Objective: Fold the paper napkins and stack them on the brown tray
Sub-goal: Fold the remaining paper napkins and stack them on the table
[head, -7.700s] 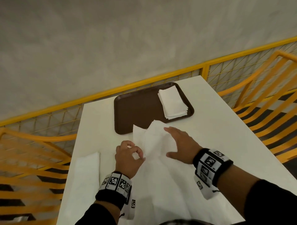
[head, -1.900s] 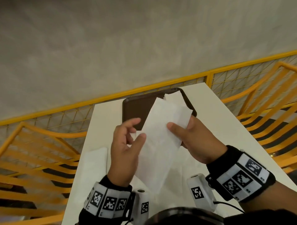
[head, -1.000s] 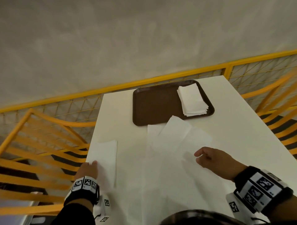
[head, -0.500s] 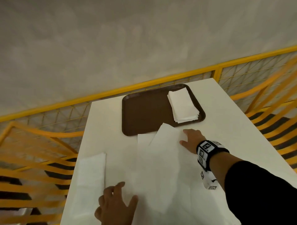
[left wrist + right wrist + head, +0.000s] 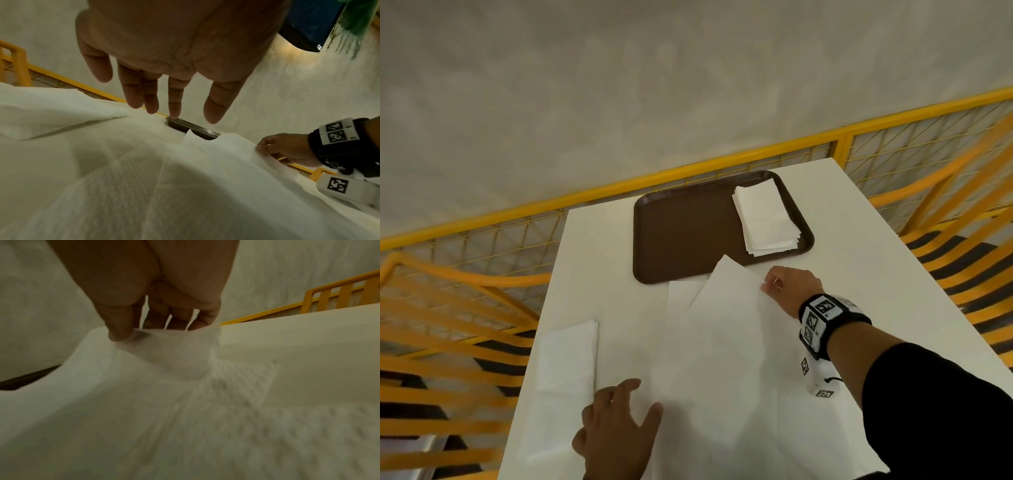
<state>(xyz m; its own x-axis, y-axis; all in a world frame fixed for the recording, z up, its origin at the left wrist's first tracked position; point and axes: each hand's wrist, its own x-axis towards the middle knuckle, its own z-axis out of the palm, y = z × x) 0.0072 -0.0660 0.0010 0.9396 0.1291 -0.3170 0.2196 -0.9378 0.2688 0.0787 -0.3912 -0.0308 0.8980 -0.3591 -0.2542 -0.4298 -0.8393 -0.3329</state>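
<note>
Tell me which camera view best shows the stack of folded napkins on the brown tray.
The head view. There the stack of folded napkins lies fully visible on the right side of the brown tray. The left wrist view shows only the tray's rim edge-on, and the right wrist view only a dark sliver of it; neither shows the stack.

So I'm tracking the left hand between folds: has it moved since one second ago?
Yes. The left hand has left the folded napkin near the table's left edge and gone rightward, onto the unfolded napkins.
</note>
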